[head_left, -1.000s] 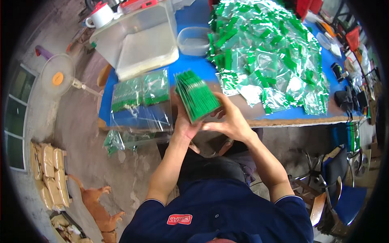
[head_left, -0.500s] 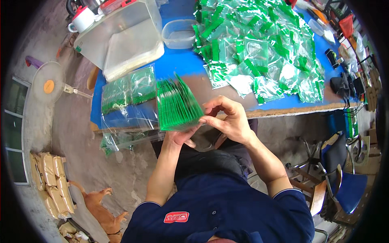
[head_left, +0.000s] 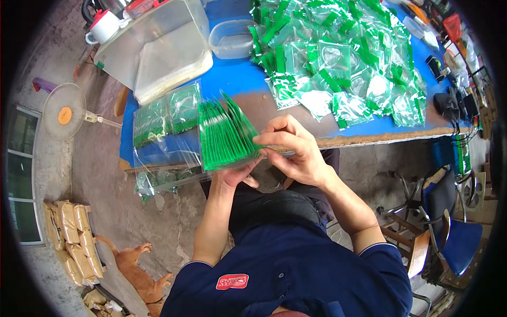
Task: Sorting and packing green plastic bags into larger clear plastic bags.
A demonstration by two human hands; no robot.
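A fanned stack of green-edged clear packets (head_left: 222,138) stands on edge at the front of the table. My left hand (head_left: 237,175) grips the stack from below; most of its fingers are hidden under it. At the stack's right side, my right hand (head_left: 296,150) has thumb and index finger closed on the edge of the end packets. A few packets there lean apart from the others, leaving a gap at the top. Just left of the stack, a large clear plastic bag (head_left: 168,113) with rows of similar green packets hangs over the table edge.
A wide heap of green-and-clear packets (head_left: 338,58) covers the back of the blue table (head_left: 232,79). Near it are a clear plastic tub (head_left: 232,46) and a translucent bin (head_left: 174,58). A fan (head_left: 64,112) stands left, a dog (head_left: 138,272) lies on the floor, and chairs (head_left: 459,248) stand right.
My right fingers have shifted slightly left against the stack. The packets at its right end now stand farther apart from the others. My left hand keeps its hold.
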